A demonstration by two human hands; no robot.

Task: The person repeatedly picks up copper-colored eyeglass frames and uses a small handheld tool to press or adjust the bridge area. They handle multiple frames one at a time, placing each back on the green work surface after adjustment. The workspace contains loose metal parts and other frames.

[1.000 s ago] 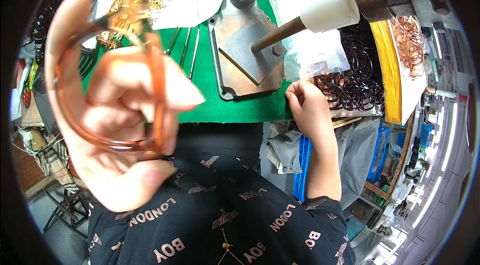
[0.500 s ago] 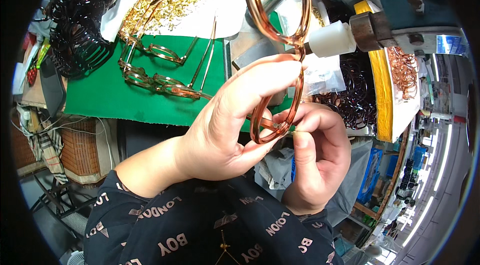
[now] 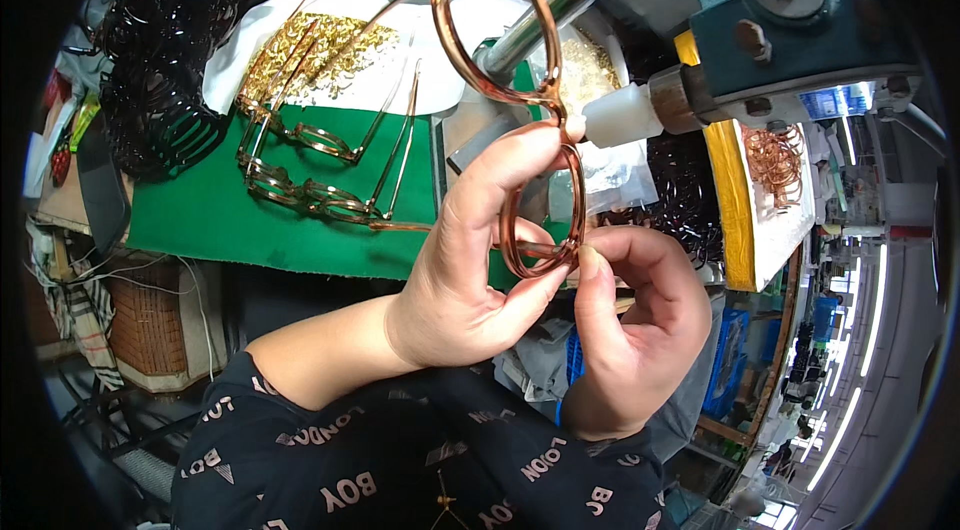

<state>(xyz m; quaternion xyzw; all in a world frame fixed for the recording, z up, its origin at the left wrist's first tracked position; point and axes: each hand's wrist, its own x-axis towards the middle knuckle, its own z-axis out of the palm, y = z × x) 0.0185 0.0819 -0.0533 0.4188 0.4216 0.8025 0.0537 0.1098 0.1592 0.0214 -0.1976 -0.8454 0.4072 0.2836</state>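
A translucent brown eyeglass frame (image 3: 549, 22) stands on end in front of me, its two rims one above the other. My left hand (image 3: 455, 265) grips it around the bridge and lower rim, thumb and fingers on either side. At the lower rim's outer corner, my right hand (image 3: 648, 315) has thumb and forefinger pinched together against the frame. Whatever lies between those fingertips is too small to make out. Just right of the bridge is the white plastic tip (image 3: 614, 117) of a machine; whether it touches the frame, I cannot tell.
More glasses frames (image 3: 310, 192) lie on a green mat (image 3: 190, 220). Small gold parts (image 3: 340, 55) are heaped on white sheeting behind. Dark glossy frames (image 3: 160, 80) pile up at left. A teal machine head (image 3: 800, 30) fills the upper right, above a yellow-edged box (image 3: 730, 220).
The view has shifted, bringing more of the machine into the picture. The frame now shows further left and its upper rim is seen more fully. Both hands keep their hold.
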